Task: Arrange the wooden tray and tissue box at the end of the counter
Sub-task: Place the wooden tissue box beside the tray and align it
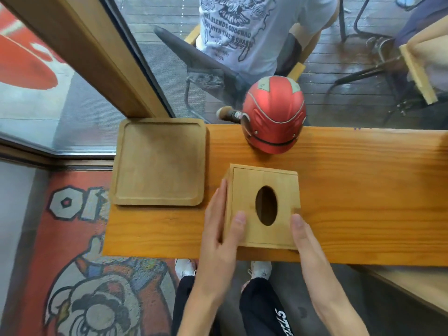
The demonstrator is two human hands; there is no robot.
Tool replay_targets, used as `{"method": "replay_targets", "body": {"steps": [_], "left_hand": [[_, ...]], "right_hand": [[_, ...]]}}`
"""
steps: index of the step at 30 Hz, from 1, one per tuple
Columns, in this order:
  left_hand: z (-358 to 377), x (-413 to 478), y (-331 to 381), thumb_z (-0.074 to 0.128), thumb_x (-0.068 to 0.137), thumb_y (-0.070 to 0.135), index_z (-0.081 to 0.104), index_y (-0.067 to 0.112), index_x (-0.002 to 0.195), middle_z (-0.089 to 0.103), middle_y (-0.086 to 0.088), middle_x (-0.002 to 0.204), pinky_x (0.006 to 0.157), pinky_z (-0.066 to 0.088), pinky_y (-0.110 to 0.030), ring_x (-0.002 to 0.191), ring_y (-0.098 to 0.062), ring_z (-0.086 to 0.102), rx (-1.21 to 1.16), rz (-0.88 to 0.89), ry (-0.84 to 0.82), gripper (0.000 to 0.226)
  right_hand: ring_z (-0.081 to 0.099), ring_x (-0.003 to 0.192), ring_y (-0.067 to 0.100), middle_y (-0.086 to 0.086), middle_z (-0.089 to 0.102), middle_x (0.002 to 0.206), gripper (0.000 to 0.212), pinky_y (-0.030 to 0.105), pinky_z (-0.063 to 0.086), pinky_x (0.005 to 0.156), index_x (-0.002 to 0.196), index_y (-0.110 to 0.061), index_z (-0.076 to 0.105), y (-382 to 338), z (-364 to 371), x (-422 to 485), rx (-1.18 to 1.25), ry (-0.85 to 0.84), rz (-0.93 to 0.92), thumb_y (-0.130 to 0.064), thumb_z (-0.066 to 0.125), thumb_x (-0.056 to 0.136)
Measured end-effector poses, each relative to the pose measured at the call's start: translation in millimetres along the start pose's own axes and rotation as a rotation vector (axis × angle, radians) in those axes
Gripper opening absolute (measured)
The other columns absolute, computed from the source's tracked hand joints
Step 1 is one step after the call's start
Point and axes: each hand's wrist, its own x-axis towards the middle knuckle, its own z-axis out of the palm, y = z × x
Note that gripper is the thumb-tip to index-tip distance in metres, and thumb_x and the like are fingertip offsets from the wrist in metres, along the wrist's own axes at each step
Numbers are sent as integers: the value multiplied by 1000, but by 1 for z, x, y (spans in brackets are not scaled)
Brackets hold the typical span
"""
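A square wooden tray (158,162) lies flat at the left end of the wooden counter (363,190), its left and far edges overhanging slightly. To its right stands a wooden tissue box (244,209) with an oval opening on top. My left hand (218,229) presses against the box's left side, thumb on its top near corner. My right hand (303,231) touches the box's near right corner with its fingertips. The box sits between both hands, apart from the tray.
A red helmet (274,115) rests on the counter's far edge just behind the box. Beyond the glass a person in a white printed shirt (254,27) sits on a chair. A wooden window frame (97,57) rises behind the tray. The counter stretches to the right.
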Motion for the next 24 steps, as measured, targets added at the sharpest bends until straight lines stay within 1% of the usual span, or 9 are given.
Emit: {"method": "replay_targets", "body": {"steps": [4, 8, 10, 11, 13, 15, 17, 20, 24], "left_hand": [[-54, -19, 12, 64, 78, 52, 13, 68, 145, 38, 33, 149, 110, 36, -29, 134, 14, 42, -210, 24, 173, 85], [-85, -44, 7, 88, 58, 56, 17, 73, 140, 28, 21, 160, 117, 33, -52, 146, -8, 37, -298, 88, 286, 110], [-116, -51, -5, 88, 60, 57, 21, 48, 153, 35, 14, 157, 110, 45, -40, 139, -14, 49, -467, 38, 264, 115], [-136, -59, 8, 73, 83, 50, 24, 16, 157, 38, 6, 156, 114, 40, -37, 140, -19, 47, -783, -141, 120, 95], [-170, -62, -8, 35, 107, 7, 22, -24, 145, 42, -28, 151, 124, 16, -27, 150, -10, 29, -688, -93, 166, 51], [-187, -65, 4, 63, 88, 55, 36, 17, 152, 60, -13, 143, 114, 39, -34, 138, -4, 48, -839, -172, 180, 80], [-205, -47, 0, 77, 43, 81, 46, 36, 143, 61, 6, 142, 106, 45, -48, 131, -16, 58, -574, -48, 51, 115], [-215, -42, -6, 74, 51, 79, 35, 38, 151, 50, 0, 153, 111, 38, -59, 137, -27, 53, -417, -131, -51, 115], [-224, -36, -7, 79, 65, 64, 49, 56, 133, 61, 8, 140, 101, 50, -46, 126, -18, 62, -373, -203, -6, 75]], "right_hand": [[51, 136, 3, -20, 49, 150, 73, 39, 36, 116, 132, -64, 44, -3, 59, -25, 147, -181, 25, -74, 74, 66], [69, 116, 23, -3, 73, 124, 60, 53, 51, 104, 127, -41, 56, -23, 122, -35, 401, -45, -38, -39, 85, 75], [68, 115, 24, -2, 75, 118, 59, 57, 48, 105, 124, -34, 61, -34, 143, -32, 346, -33, -95, -46, 83, 71], [68, 115, 24, -1, 75, 117, 59, 58, 47, 106, 121, -31, 64, -39, 151, -30, 312, -47, -121, -48, 82, 68], [69, 113, 26, 1, 76, 115, 56, 59, 48, 105, 118, -30, 66, -46, 161, -24, 194, -89, -189, -51, 78, 68], [69, 111, 29, 3, 75, 112, 52, 54, 53, 98, 116, -34, 67, -53, 164, -15, 35, -194, -264, -53, 76, 68], [70, 107, 27, 2, 74, 110, 53, 43, 59, 87, 117, -40, 66, -61, 166, -8, -103, -324, -306, -53, 74, 66], [71, 105, 15, -6, 73, 114, 63, 35, 57, 89, 127, -48, 61, -70, 173, 2, -267, -475, -307, -54, 75, 65], [59, 125, 5, -15, 60, 140, 70, 39, 47, 109, 141, -53, 47, -70, 190, 8, -395, -587, -284, -56, 72, 76]]}}
